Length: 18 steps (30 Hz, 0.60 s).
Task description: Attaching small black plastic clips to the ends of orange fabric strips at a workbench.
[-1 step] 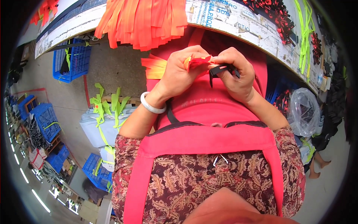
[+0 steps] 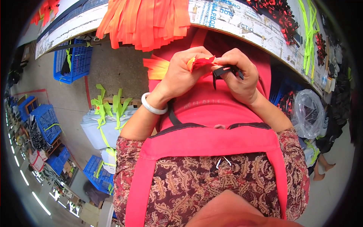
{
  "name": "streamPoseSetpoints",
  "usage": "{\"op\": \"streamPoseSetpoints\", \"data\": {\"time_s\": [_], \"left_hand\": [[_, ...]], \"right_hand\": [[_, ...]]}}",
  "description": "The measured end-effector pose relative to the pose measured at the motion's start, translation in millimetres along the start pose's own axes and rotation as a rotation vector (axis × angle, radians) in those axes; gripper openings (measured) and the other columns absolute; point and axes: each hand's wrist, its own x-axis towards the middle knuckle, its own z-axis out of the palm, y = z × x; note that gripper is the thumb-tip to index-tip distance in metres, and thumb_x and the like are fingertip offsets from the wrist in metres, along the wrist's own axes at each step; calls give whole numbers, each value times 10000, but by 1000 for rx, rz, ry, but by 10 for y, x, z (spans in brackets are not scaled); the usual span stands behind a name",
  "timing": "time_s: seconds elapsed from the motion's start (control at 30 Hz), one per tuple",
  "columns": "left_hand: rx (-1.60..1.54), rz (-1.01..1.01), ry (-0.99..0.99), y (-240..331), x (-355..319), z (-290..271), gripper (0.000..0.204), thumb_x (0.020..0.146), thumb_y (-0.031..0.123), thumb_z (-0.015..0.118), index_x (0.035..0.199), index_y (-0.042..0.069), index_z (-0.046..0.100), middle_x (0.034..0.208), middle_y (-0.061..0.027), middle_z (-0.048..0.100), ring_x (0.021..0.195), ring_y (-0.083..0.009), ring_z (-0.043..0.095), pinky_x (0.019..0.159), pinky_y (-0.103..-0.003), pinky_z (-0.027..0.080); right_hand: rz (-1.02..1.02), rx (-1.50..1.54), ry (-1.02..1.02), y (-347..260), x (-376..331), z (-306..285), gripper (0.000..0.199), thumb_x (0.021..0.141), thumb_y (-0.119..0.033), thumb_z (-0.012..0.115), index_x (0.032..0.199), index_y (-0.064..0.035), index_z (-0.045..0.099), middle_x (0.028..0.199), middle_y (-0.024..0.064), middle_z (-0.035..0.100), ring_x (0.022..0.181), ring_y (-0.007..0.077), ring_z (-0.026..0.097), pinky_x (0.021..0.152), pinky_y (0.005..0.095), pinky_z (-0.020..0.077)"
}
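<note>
My left hand [image 2: 185,72] is closed around a bundle of orange fabric strips [image 2: 155,67]. Their folded ends poke out beyond its thumb side, and the other ends fan out to the left. Close beside it, my right hand [image 2: 242,77] pinches a few short black strips [image 2: 223,71], which look stiff and bent. The fingertips of both hands meet at the orange ends, so whether black and orange are joined there cannot be made out. Both hands are above my lap, over a red apron [image 2: 206,102].
A large pile of orange strips [image 2: 147,22] hangs over the edge of the worn table [image 2: 234,22] ahead. Black-and-red pieces [image 2: 278,17] and yellow-green strips [image 2: 310,34] lie farther right. Left are a blue crate [image 2: 72,62] and a grey fabric stack [image 2: 98,130].
</note>
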Motion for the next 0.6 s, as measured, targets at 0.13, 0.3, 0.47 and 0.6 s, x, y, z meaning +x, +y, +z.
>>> {"op": "streamPoseSetpoints", "data": {"time_s": [0.13,0.3,0.47,0.6], "left_hand": [[39,33,-91,-15,9,-65,122,798,-47,652,904,-2,692,816,-61,628,749,-143,603,653,-255,477],[100,48,-5,-90,-22,-21,90,815,-27,654,898,-11,686,817,-61,632,742,-143,602,648,-262,473],[49,-34,-49,6,24,-45,104,808,-31,657,905,-8,685,824,-65,633,739,-150,601,649,-265,469],[93,45,-103,-110,-22,-63,172,806,-63,621,960,-13,678,880,-67,628,762,-123,589,656,-235,467]], "right_hand": [[7,4,-14,-50,-2,16,235,714,87,695,923,-3,635,809,95,604,717,193,597,622,264,467],[30,28,-8,65,-22,40,211,733,77,696,917,0,627,810,89,600,711,182,593,621,263,466],[52,-13,-10,-46,-12,15,200,749,48,707,922,-1,622,807,86,597,699,178,587,616,264,464],[21,-6,-21,17,-9,33,182,763,34,702,921,1,619,804,84,595,703,169,582,612,260,459]]}}
